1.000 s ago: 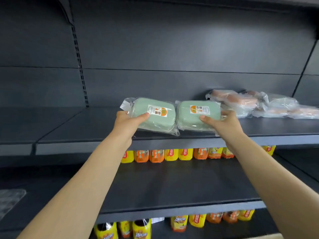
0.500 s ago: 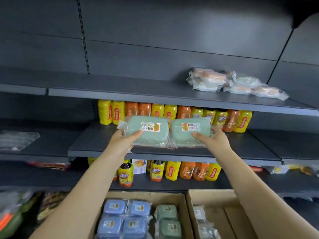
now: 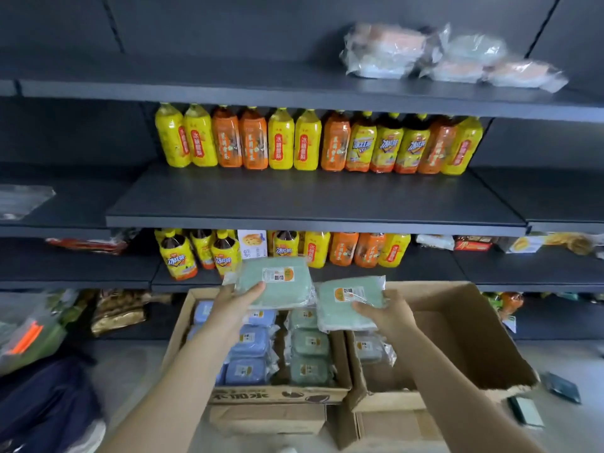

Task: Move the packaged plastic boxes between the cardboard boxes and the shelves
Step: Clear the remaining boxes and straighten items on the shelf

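Hands, two, bare, both raised above the open cartons.

Left hand (image 3: pixel 240 300): grips the first green packaged box (image 3: pixel 274 284) by its near edge, thumb lying across the top face. The box is held roughly level over the far edge of the left cardboard box (image 3: pixel 277 395).

Right hand (image 3: pixel 382 313): grips the second green packaged box (image 3: pixel 348 304) the same way. It sits slightly lower, above the seam between the two cartons, its wrapper touching the first's.

Left cardboard box: holds blue packaged boxes (image 3: pixel 243 371) along its left side and stacked green packaged boxes (image 3: pixel 310 369) along its right.

Right cardboard box (image 3: pixel 457 338): holds one pale packaged box (image 3: pixel 369 349) in its near left corner.

Top shelf (image 3: pixel 196 89): wrapped packaged boxes (image 3: pixel 451 58) towards its right end.

Middle shelf (image 3: pixel 310 201): drink bottles (image 3: pixel 313 142) in a row along its back edge.
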